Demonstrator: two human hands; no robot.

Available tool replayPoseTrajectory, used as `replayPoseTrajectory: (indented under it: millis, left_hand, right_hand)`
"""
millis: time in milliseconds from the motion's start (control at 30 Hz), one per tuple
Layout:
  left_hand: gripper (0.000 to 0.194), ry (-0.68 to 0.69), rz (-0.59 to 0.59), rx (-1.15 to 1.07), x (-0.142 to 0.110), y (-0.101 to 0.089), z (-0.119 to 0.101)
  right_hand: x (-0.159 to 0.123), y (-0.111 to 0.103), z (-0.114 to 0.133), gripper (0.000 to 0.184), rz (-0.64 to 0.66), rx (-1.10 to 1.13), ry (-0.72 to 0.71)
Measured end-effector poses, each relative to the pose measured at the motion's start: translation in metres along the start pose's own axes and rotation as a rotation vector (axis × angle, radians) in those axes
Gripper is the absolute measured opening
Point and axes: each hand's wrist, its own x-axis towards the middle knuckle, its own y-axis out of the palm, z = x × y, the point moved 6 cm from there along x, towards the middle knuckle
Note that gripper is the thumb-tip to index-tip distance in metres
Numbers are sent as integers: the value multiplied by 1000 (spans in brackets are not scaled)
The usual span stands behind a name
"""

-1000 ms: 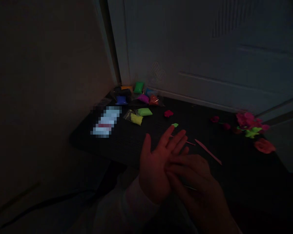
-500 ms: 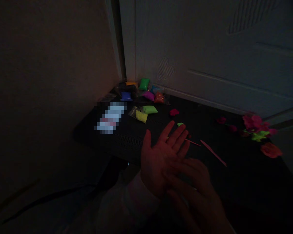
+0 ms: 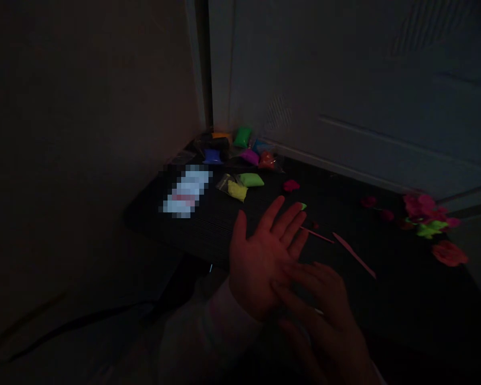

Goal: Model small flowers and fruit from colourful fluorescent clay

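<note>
Palm up with its fingers spread, my left hand (image 3: 258, 262) is held over the near side of the dark table. Across the heel of that palm reach the loosely stretched fingers of my right hand (image 3: 324, 302). Whether some small piece lies beneath those fingertips is hidden by the dim light. Just past my left fingertips is a small light green piece (image 3: 303, 206). A thin pink stick (image 3: 318, 235) and a pink modelling tool, knife-shaped (image 3: 355, 255), lie to the right of my hands. Farther back sits a dark pink lump of clay (image 3: 291, 185).
Bags of coloured clay, among them yellow (image 3: 237, 190), light green (image 3: 251, 179) and green (image 3: 242, 137), lie at the back left. A phone with a lit, blurred screen (image 3: 187, 190) is at the left. Pink clay flowers (image 3: 420, 206) and an orange one (image 3: 449, 253) lie right.
The view has shifted slightly, so the table things appear a little farther right. My right fingertips have moved slightly over my left palm, which stays spread.
</note>
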Motion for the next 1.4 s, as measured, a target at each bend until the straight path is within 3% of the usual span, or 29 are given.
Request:
replayPoseTrajectory:
  millis: [400,567,800,1400]
  left_hand:
    - [55,-23,-31,49,4,0,11]
    - [56,-39,-19,63,6,0,15]
    - [56,-35,-57,59,8,-1,14]
    - [56,12,-25,22,5,-3,1]
  right_hand:
    - [-13,-2,-4,26,-45,29,0]
    - [-15,-4,-9,27,-65,23,81]
    - [-14,-1,-6,25,-66,24,48]
    - [-8,5,-1,26,-35,-4,10]
